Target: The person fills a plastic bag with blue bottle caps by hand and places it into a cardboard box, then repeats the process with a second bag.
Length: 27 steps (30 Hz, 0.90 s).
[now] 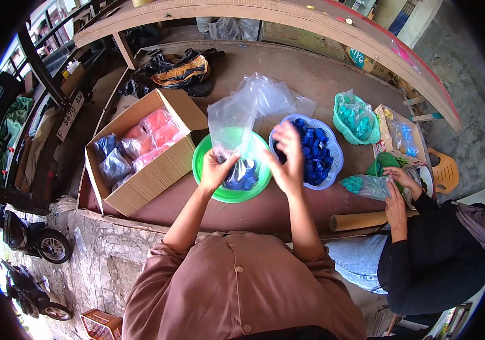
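Note:
My left hand [218, 171] pinches the edge of a clear plastic bag [232, 120] over a bright green basin [199, 161]. Blue bottle caps [242, 180] show low in the basin, seen partly through the clear plastic. My right hand [289, 158] is raised between this basin and a blue basket [337, 164], its fingers apart and smeared by motion, the thumb close to the bag. Dark blue caps [314, 148] fill the blue basket. More clear bags [279, 97] lie flat just behind the basin.
A cardboard box [151, 178] of filled bags stands left, before a black plastic bag [188, 71]. A turquoise basket [375, 133] holds bagged teal caps. At right, a co-worker's hands [396, 198] hold a bag of teal caps. A cardboard tube [361, 220] lies along the near edge.

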Each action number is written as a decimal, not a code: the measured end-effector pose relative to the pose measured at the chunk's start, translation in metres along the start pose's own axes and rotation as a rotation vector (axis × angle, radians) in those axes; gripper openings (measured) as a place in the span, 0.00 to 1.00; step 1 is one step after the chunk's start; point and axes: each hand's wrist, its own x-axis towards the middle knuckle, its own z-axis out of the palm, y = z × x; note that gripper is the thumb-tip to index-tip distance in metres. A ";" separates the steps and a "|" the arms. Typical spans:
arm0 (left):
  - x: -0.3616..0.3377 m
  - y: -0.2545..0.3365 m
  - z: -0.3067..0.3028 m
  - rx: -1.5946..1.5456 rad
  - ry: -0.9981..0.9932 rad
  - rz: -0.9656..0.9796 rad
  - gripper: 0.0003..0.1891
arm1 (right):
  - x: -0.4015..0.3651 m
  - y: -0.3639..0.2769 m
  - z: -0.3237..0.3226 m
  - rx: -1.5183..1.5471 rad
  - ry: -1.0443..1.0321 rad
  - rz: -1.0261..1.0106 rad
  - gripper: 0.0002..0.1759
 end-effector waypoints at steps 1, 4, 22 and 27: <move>0.001 0.004 0.002 0.000 -0.002 -0.002 0.08 | -0.010 0.012 0.005 0.008 -0.082 0.057 0.32; 0.003 0.004 -0.001 0.026 -0.049 -0.061 0.09 | -0.020 0.018 0.012 0.428 -0.290 0.349 0.18; 0.005 -0.001 0.000 -0.116 -0.107 0.017 0.13 | -0.025 0.025 0.014 0.442 -0.101 0.394 0.10; -0.007 0.006 -0.010 0.253 -0.509 -0.161 0.39 | -0.018 0.020 0.015 0.427 0.063 0.332 0.06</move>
